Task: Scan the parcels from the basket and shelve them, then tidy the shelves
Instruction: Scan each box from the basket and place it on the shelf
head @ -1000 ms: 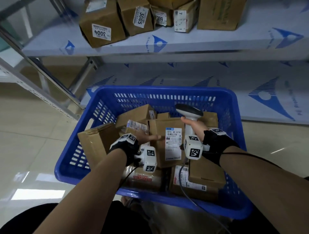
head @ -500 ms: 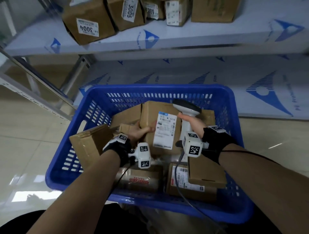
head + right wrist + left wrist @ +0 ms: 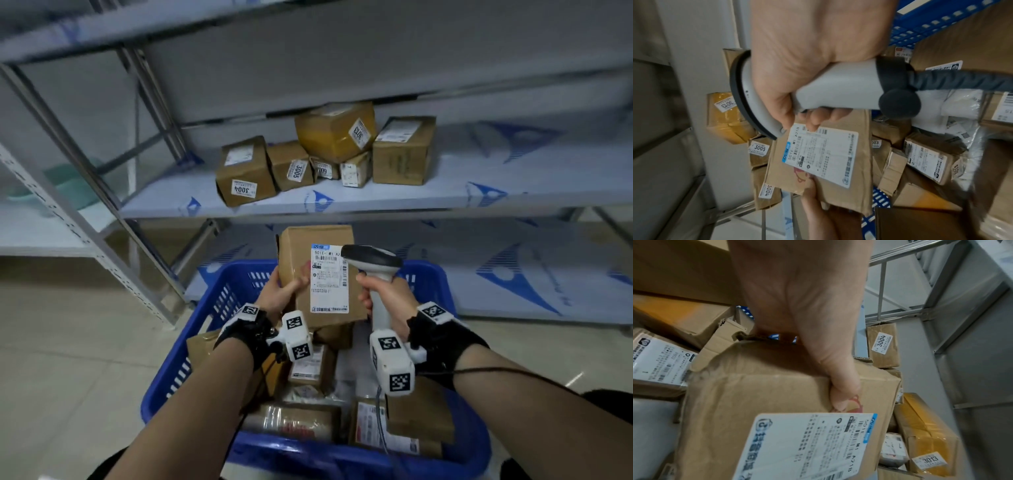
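My left hand [image 3: 286,291] grips a brown cardboard parcel [image 3: 320,274] by its left edge and holds it upright above the blue basket [image 3: 219,305], its white shipping label [image 3: 329,279] facing me. The thumb [image 3: 840,391] presses on the parcel's [image 3: 766,394] front face. My right hand [image 3: 387,298] is wrapped round the handle of a white barcode scanner [image 3: 375,270], whose dark head sits just right of the label. In the right wrist view the scanner [image 3: 838,91] hangs over the labelled parcel [image 3: 818,155].
Several more parcels [image 3: 400,421] fill the basket. On the grey shelf [image 3: 479,192] behind it stand several numbered boxes, among them 3004 [image 3: 244,171], 3005 [image 3: 291,166] and 3013 [image 3: 337,132]. The shelf's right side is bare. A metal upright [image 3: 85,236] stands at the left.
My left hand has lifted the parcel out of the basket and raised it upright. The scanner rose beside it, and my head tilted up toward the shelf.
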`<action>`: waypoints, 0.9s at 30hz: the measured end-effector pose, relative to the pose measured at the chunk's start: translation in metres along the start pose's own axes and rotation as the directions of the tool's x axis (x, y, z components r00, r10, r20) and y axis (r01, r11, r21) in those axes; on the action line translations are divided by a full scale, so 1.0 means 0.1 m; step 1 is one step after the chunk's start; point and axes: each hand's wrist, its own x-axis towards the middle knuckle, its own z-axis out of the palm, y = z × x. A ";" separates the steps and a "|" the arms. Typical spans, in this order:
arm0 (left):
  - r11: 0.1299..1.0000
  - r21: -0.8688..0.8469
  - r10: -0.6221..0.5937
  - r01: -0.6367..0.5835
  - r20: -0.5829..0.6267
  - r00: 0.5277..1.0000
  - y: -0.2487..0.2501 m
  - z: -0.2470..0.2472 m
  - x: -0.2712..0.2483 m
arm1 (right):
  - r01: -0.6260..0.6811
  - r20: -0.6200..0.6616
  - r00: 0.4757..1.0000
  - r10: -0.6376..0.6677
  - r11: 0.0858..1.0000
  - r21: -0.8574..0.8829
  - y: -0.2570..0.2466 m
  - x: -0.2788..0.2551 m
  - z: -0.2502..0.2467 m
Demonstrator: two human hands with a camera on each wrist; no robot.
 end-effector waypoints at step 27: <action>0.996 0.063 0.060 -0.056 -0.077 0.995 0.17 0.07 -0.22 | 0.021 -0.012 1.000 -0.022 0.996 -0.084 -0.17 -0.42 0.14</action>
